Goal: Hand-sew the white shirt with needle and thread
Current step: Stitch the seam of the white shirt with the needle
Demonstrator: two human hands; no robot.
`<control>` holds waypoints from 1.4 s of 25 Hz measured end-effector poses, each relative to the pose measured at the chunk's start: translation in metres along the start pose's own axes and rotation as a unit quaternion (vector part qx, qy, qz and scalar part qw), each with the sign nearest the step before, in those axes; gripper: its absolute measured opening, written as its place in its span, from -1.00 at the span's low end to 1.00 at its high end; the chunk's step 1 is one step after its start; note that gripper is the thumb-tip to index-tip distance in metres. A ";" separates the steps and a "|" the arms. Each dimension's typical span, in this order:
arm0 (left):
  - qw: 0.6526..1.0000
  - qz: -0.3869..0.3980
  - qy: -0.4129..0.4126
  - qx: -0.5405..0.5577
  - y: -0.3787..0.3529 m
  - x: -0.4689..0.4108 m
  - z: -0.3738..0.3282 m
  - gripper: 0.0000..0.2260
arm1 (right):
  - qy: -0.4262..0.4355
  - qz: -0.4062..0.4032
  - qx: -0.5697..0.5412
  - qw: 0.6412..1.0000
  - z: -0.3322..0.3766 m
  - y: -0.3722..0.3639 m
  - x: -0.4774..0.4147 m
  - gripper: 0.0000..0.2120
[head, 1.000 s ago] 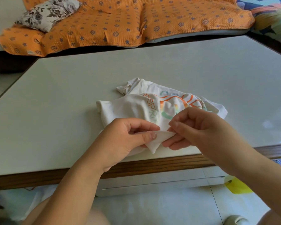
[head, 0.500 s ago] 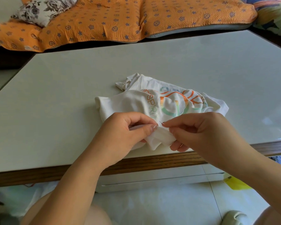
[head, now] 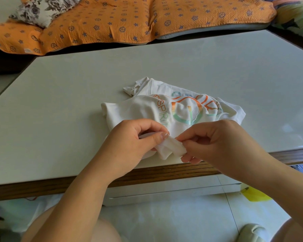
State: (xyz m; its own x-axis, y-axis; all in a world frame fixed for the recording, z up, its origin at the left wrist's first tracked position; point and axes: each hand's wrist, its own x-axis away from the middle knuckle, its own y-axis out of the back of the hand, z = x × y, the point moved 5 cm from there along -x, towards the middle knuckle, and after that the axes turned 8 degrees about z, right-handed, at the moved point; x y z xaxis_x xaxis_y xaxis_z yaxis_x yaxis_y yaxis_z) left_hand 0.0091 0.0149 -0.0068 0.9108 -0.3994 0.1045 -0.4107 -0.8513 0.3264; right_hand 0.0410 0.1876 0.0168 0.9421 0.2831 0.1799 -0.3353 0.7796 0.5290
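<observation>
A crumpled white shirt (head: 147,109) with orange and green print lies near the front edge of the pale table (head: 59,119). My left hand (head: 129,142) pinches a folded edge of the shirt between thumb and fingers. My right hand (head: 217,142) pinches the same fold from the right, thumb and forefinger pressed together at the cloth. The needle and thread are too small to make out in this view.
The table's wooden front edge (head: 164,173) runs just under my hands. An orange patterned quilt (head: 129,20) and a flowered cushion (head: 40,9) lie beyond the table. A yellow object (head: 255,194) rests on the tiled floor at right.
My right hand has lowered from above the fold onto it, after briefly showing a thin needle tip at its fingertips. My left hand keeps its hold on the cloth.
</observation>
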 end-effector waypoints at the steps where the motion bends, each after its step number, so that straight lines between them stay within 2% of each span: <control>1: 1.000 0.002 0.002 0.008 0.000 0.000 0.001 -0.88 | 0.002 0.002 -0.005 1.000 0.000 0.000 0.000 -0.75; 5: 0.999 0.014 0.015 0.045 -0.001 -0.002 0.003 -0.87 | 0.004 0.010 -0.032 0.999 -0.004 -0.002 -0.001 -0.77; 9: 0.990 0.034 0.052 0.124 -0.006 -0.001 0.004 -0.95 | 0.000 0.021 -0.083 0.996 -0.008 -0.004 -0.003 -0.80; 13: 0.981 0.053 0.065 0.172 -0.013 -0.002 0.003 -0.91 | -0.016 0.013 -0.143 0.989 -0.010 -0.009 -0.004 -0.82; 21: 0.961 0.038 0.079 0.264 -0.019 -0.002 0.004 -0.89 | -0.020 -0.005 -0.188 0.982 -0.012 -0.010 -0.009 -0.88; 27: 0.965 0.020 0.088 0.246 -0.022 -0.004 0.005 -0.90 | 0.033 -0.003 -0.105 0.994 -0.008 -0.014 -0.007 -0.82; 29: 0.969 0.014 0.091 0.228 -0.022 -0.004 0.005 -0.90 | 0.054 -0.009 -0.070 0.996 -0.006 -0.016 -0.005 -0.86; 32: 0.973 0.027 0.096 0.209 -0.025 -0.003 0.004 -0.90 | 0.061 -0.039 -0.022 0.997 -0.007 -0.015 -0.004 -0.91; 35: 0.972 0.034 0.104 0.208 -0.024 -0.002 0.003 -0.95 | 0.077 -0.105 -0.021 0.991 -0.004 -0.004 -0.009 -0.90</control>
State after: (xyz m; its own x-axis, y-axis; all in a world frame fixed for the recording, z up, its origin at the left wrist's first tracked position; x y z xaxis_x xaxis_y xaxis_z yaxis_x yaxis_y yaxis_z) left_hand 0.0172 0.0353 -0.0179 0.8522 -0.4181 0.3147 -0.4110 -0.9070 -0.0919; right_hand 0.0342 0.1842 0.0095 0.9796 0.1912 -0.0623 -0.1341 0.8522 0.5058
